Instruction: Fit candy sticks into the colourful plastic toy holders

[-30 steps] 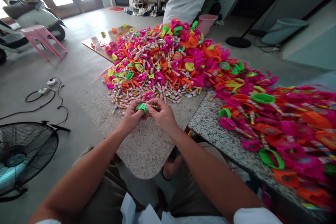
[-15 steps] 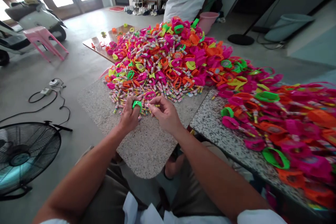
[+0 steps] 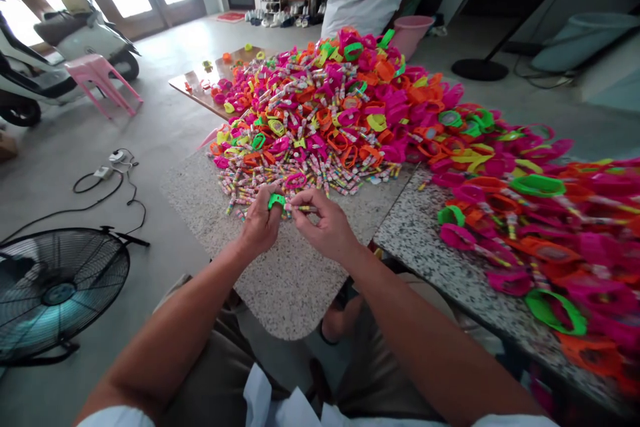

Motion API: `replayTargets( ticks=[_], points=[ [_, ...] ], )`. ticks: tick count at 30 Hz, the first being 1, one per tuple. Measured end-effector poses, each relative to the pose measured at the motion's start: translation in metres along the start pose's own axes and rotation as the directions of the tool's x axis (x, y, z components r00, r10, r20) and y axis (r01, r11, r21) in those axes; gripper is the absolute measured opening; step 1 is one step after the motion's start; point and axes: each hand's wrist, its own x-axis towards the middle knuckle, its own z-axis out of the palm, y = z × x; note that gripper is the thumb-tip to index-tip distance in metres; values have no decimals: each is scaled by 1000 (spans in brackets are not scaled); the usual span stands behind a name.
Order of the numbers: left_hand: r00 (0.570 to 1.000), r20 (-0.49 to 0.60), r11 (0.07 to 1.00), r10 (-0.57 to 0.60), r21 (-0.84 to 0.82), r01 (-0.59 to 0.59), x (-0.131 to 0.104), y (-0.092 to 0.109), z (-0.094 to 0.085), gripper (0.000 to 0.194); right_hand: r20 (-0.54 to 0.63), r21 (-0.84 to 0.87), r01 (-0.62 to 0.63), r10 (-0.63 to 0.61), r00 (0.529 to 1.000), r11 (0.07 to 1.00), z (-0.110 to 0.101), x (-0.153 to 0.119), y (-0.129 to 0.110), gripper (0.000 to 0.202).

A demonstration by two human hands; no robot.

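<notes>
My left hand (image 3: 260,225) grips a bright green toy watch (image 3: 277,201) between thumb and fingers, over the near edge of the pile. Close beside it, my right hand (image 3: 327,225) pinches a thin stick in printed wrapping, like a small candy roll (image 3: 305,208). One end of this roll points at the green watch; whether the two touch, I cannot tell. Just beyond both hands lie many similar wrapped rolls (image 3: 345,177), with a pink band (image 3: 295,180) among them. Behind rises a large heap of pink, orange, yellow and green toy watches (image 3: 385,103).
Under my hands is a speckled stone tabletop (image 3: 290,293). A second granite top (image 3: 415,240) on the right carries more watches with rolls attached. A black fan (image 3: 60,290) stands on the floor at left, near a cable (image 3: 103,173) and a pink stool (image 3: 103,70).
The view has swung slightly left, so everything appears shifted right. The roll in my right hand shows more clearly beside the green watch; both hands keep their hold.
</notes>
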Motion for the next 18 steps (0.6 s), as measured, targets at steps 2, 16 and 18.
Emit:
replayTargets(
  ticks=[2, 16, 18],
  points=[
    [999, -24, 999, 27, 39, -26, 0, -2, 1, 16, 7, -7, 17, -17, 1000, 1000, -1, 0, 2, 8],
    [985, -18, 983, 174, 58, -173, 0, -5, 3, 23, -15, 116, -75, 77, 997, 990, 0, 1, 5, 4],
    [984, -13, 983, 180, 47, -179, 0, -3, 3, 23, -17, 142, -93, 97, 995, 986, 0, 2, 5, 4]
  ],
)
